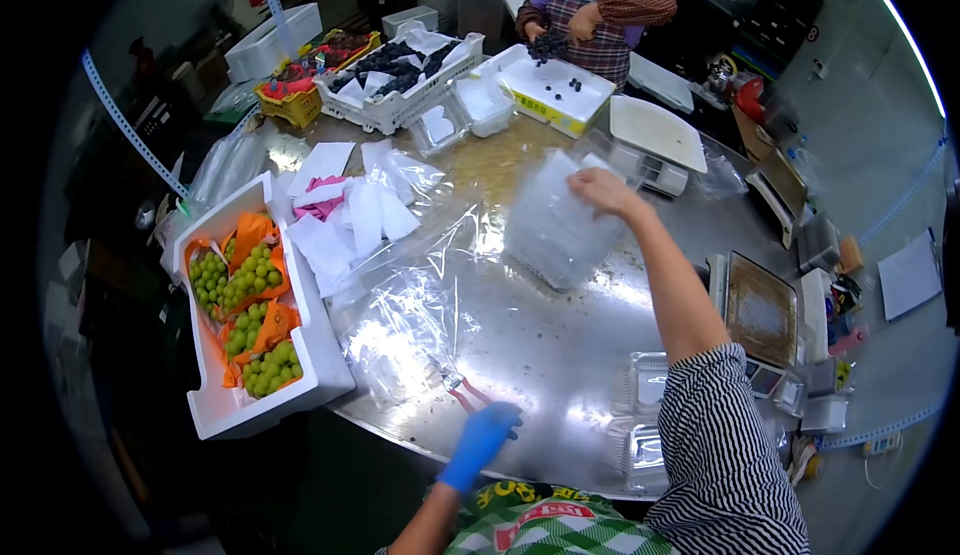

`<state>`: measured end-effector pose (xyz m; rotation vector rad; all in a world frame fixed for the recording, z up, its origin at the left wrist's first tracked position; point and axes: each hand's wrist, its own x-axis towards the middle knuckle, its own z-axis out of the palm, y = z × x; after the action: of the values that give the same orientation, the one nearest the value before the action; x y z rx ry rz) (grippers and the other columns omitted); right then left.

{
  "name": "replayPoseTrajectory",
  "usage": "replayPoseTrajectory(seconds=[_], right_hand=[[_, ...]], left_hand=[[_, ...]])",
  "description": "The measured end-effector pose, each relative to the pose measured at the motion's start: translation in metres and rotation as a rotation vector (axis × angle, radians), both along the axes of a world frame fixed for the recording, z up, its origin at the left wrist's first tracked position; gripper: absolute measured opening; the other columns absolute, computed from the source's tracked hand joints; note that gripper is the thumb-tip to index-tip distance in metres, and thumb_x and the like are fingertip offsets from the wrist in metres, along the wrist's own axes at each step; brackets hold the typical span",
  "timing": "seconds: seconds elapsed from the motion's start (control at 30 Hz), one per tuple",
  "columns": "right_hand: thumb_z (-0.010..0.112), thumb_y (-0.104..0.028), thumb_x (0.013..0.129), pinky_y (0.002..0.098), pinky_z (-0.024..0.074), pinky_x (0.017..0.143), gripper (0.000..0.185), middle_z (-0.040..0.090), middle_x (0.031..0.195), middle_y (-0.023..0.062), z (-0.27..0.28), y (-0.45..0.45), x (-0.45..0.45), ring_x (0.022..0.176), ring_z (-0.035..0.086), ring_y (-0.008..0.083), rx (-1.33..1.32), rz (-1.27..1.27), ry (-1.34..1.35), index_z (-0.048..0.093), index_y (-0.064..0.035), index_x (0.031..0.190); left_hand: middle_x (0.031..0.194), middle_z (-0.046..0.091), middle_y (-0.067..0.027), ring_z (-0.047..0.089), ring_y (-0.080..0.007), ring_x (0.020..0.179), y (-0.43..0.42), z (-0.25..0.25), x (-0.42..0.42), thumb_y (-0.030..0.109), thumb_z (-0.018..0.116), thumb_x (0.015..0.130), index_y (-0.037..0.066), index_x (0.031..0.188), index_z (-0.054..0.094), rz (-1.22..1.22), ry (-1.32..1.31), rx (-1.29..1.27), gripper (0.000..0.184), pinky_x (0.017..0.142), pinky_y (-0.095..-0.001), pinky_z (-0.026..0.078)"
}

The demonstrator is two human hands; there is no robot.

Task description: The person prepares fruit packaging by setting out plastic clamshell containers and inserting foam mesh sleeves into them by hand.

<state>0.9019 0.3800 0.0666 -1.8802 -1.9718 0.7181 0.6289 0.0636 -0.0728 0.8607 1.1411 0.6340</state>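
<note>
My right hand [605, 193], bare, has its fingers closed on the upper right part of a stack of clear plastic containers [556, 223], blurred above the metal table. In a blue glove, my left hand [485, 438] is low near the table's front edge, beside the red handles of small shears [462, 391]. Its fingers are partly curled, and whether they touch the handles is unclear. Crumpled clear plastic film [405, 325] lies past the shears. Two clear containers [648, 383] rest near my right sleeve.
A white foam box [325, 370] of green grapes stands at left. White and pink papers [345, 217] lie beyond it. Dark grapes fill a white crate [395, 110]. Scales [655, 133] stand at right. Across the table a person [590, 15] handles dark grapes over a white tray [545, 80].
</note>
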Motion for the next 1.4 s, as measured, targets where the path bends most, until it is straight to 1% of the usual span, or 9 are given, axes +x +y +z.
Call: replayPoseTrajectory(seconds=[0.13, 0.23, 0.37, 0.63, 0.87, 0.93, 1.1, 1.2, 1.4], right_hand=[[0.041, -0.048, 0.090, 0.0431, 0.0468, 0.081, 0.057, 0.064, 0.089, 0.0260, -0.017, -0.005, -0.062, 0.086, 0.062, 0.0387, 0.044, 0.274, -0.225, 0.065, 0.0045, 0.089], [0.040, -0.048, 0.091, 0.0434, 0.0468, 0.081, 0.059, 0.064, 0.092, 0.0270, -0.019, -0.021, -0.088, 0.088, 0.062, 0.0380, 0.011, 0.296, -0.318, 0.065, 0.0050, 0.089], [0.040, -0.057, 0.088, 0.0438, 0.0464, 0.082, 0.068, 0.063, 0.098, 0.0268, -0.065, -0.021, -0.073, 0.091, 0.061, 0.0382, -0.060, 0.143, -0.147, 0.065, 0.0057, 0.093], [0.036, -0.074, 0.080, 0.0422, 0.0425, 0.090, 0.091, 0.060, 0.107, 0.0289, -0.032, -0.026, -0.070, 0.103, 0.058, 0.0371, -0.082, 0.197, -0.079, 0.060, 0.0094, 0.109], [0.034, -0.066, 0.087, 0.0442, 0.0418, 0.090, 0.079, 0.058, 0.109, 0.0295, -0.015, -0.055, -0.037, 0.103, 0.055, 0.0401, 0.104, 0.184, -0.035, 0.061, 0.0066, 0.103], [0.035, -0.063, 0.089, 0.0447, 0.0403, 0.092, 0.073, 0.056, 0.112, 0.0275, -0.017, -0.064, -0.027, 0.105, 0.053, 0.0399, 0.215, 0.189, 0.000, 0.056, 0.0036, 0.110], [0.037, -0.061, 0.089, 0.0484, 0.0313, 0.101, 0.074, 0.054, 0.122, 0.0229, -0.018, -0.095, 0.008, 0.116, 0.048, 0.0371, 0.468, 0.123, -0.009, 0.047, 0.0001, 0.128], [0.041, -0.058, 0.089, 0.0504, 0.0260, 0.104, 0.072, 0.052, 0.125, 0.0213, -0.019, -0.118, 0.040, 0.120, 0.046, 0.0361, 0.452, 0.137, 0.017, 0.043, -0.0018, 0.133], [0.048, -0.047, 0.089, 0.0490, 0.0285, 0.102, 0.060, 0.055, 0.122, 0.0210, -0.019, -0.117, 0.057, 0.118, 0.047, 0.0360, 0.412, 0.129, -0.103, 0.048, -0.0020, 0.129]], left_hand=[[0.091, 0.067, -0.0079, 0.062, -0.0127, 0.073, -0.013, -0.016, -0.034, 0.022, 0.053, 0.093, 0.002, 0.106, 0.063, 0.165, -0.026, -0.014, 0.027, 0.066, -0.0237, 0.049], [0.087, 0.063, -0.0031, 0.058, -0.0105, 0.074, -0.013, -0.007, -0.050, 0.020, 0.058, 0.089, 0.004, 0.103, 0.062, 0.209, 0.045, -0.072, 0.021, 0.068, -0.0257, 0.047], [0.087, 0.066, -0.0065, 0.062, -0.0127, 0.070, -0.013, -0.023, -0.054, 0.018, 0.052, 0.093, 0.001, 0.100, 0.063, 0.177, 0.083, 0.012, 0.022, 0.064, -0.0243, 0.049], [0.087, 0.066, -0.0056, 0.058, -0.0108, 0.070, -0.019, 0.012, -0.032, 0.019, 0.055, 0.092, 0.000, 0.103, 0.063, 0.076, 0.108, 0.036, 0.023, 0.065, -0.0235, 0.046], [0.081, 0.061, -0.0007, 0.056, -0.0075, 0.068, -0.036, 0.027, -0.023, 0.020, 0.057, 0.091, 0.002, 0.099, 0.063, 0.066, 0.107, 0.071, 0.021, 0.061, -0.0235, 0.046], [0.088, 0.065, -0.0095, 0.059, -0.0135, 0.072, -0.038, 0.032, -0.017, 0.020, 0.054, 0.091, -0.002, 0.106, 0.062, 0.002, 0.175, 0.089, 0.027, 0.066, -0.0246, 0.046], [0.088, 0.065, -0.0108, 0.061, -0.0147, 0.071, -0.042, 0.024, 0.000, 0.020, 0.055, 0.091, -0.002, 0.105, 0.061, -0.082, 0.182, 0.156, 0.027, 0.065, -0.0255, 0.047], [0.087, 0.065, -0.0109, 0.061, -0.0151, 0.071, -0.045, 0.020, 0.012, 0.020, 0.055, 0.090, -0.002, 0.105, 0.061, -0.117, 0.154, 0.129, 0.027, 0.065, -0.0257, 0.047], [0.088, 0.066, -0.0072, 0.059, -0.0123, 0.071, -0.046, 0.014, 0.043, 0.019, 0.055, 0.091, 0.001, 0.103, 0.064, -0.297, 0.167, 0.078, 0.023, 0.065, -0.0244, 0.046]])
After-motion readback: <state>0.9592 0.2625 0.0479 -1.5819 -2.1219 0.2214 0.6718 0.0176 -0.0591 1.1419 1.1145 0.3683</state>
